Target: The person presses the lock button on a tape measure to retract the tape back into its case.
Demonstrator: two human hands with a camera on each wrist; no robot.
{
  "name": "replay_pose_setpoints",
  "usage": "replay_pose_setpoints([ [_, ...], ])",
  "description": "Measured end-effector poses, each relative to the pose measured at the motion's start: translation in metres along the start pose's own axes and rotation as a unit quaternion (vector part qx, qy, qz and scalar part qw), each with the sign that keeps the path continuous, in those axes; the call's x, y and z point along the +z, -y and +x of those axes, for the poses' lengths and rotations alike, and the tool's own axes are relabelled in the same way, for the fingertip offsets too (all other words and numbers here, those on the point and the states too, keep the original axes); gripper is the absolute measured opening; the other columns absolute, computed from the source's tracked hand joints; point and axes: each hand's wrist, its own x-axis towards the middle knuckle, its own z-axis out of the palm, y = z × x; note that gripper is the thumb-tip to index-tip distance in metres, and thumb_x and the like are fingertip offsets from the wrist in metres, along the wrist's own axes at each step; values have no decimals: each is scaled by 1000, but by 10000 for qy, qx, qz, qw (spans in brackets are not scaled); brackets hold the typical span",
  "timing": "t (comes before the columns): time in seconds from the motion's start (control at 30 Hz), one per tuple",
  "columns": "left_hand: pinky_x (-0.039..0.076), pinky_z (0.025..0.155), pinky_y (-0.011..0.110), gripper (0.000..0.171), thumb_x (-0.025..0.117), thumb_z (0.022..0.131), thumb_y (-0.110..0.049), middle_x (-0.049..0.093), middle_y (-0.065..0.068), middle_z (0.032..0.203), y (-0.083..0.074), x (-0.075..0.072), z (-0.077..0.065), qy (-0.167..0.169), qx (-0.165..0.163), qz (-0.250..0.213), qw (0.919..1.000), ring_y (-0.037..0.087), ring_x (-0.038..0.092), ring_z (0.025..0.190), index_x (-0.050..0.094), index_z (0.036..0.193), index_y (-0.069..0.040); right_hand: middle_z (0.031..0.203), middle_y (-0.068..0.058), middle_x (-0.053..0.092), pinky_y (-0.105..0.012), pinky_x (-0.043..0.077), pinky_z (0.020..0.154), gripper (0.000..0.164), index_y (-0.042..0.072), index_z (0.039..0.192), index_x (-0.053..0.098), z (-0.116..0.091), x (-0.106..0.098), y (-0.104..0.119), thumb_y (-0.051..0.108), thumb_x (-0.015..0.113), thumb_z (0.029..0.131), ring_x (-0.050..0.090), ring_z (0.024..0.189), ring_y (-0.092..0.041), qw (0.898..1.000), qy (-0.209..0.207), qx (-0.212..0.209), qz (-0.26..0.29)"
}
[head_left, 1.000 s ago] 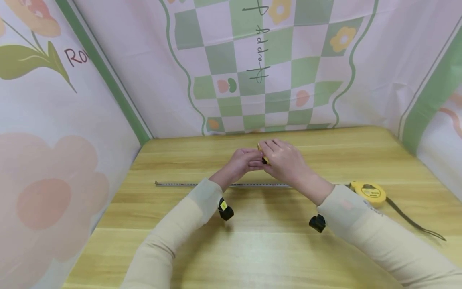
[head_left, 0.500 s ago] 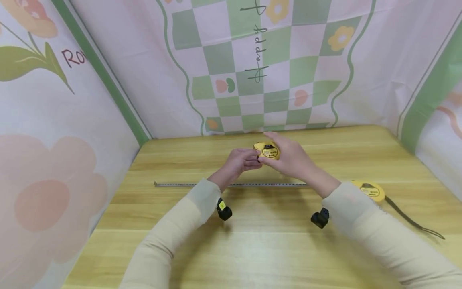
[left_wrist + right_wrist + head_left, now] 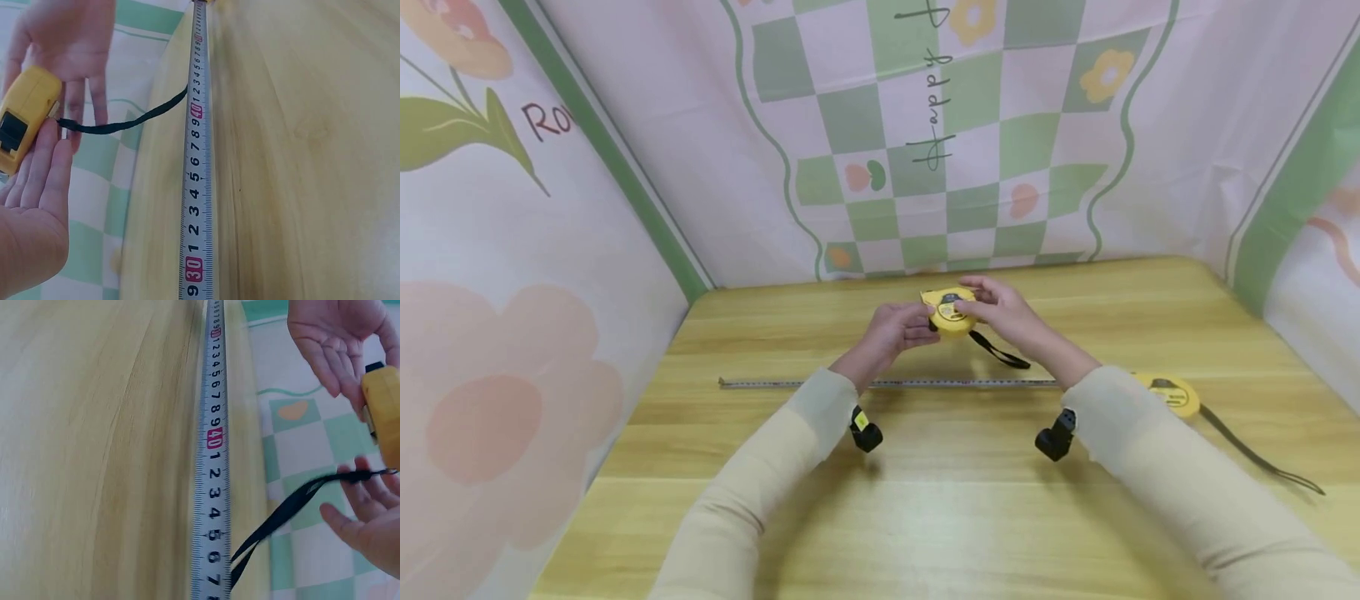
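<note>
A small yellow tape measure (image 3: 951, 312) with a black wrist strap (image 3: 1000, 350) is held above the back of the table. My left hand (image 3: 891, 331) grips its left side, thumb on the face and fingers beneath. My right hand (image 3: 1003, 312) is at its right side, thumb touching the face; its fingers look loose and spread in the right wrist view. Below lies a steel tape blade (image 3: 958, 383), drawn out across the table from a second, larger yellow tape measure (image 3: 1172, 395). My right sleeve partly hides that case and the blade near it.
The wooden table (image 3: 970, 517) runs back to a patterned curtain (image 3: 917, 200), with another curtain side (image 3: 550, 333) at the left. A dark strap (image 3: 1255, 447) trails right from the larger case. Black wrist cameras (image 3: 865, 433) hang below both sleeves.
The small tape measure has turned so its face shows, and its strap now hangs free. My right hand has loosened from covering it and shifted to its right side. My left hand stays nearly still.
</note>
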Motion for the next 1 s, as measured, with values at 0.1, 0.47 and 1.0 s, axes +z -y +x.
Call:
replay_pose_setpoints([
  [0.1,58,85,37,34,62,89,-6,71,12,84,0,-1,3,-53,7,-35,10000,22,70,79,59,116,13,136,-24,44,-34,47,100,58,-2,148,31,5,-2,-5,23,54,100,55,112,-23,9976,178,177,647],
  [0.47,58,85,36,34,62,90,-7,70,11,83,4,-8,15,-227,-39,-94,9997,18,69,73,58,117,13,134,-20,40,-29,54,89,55,-9,147,24,12,-1,-5,7,48,100,60,97,-13,9783,253,639,1956],
  [1.0,57,86,32,37,61,92,-4,67,19,103,11,-12,30,-381,-273,-342,9983,19,68,81,54,124,13,143,-25,33,-30,50,97,58,-8,149,20,24,-1,-14,3,49,99,58,101,-16,9709,90,1061,2144],
])
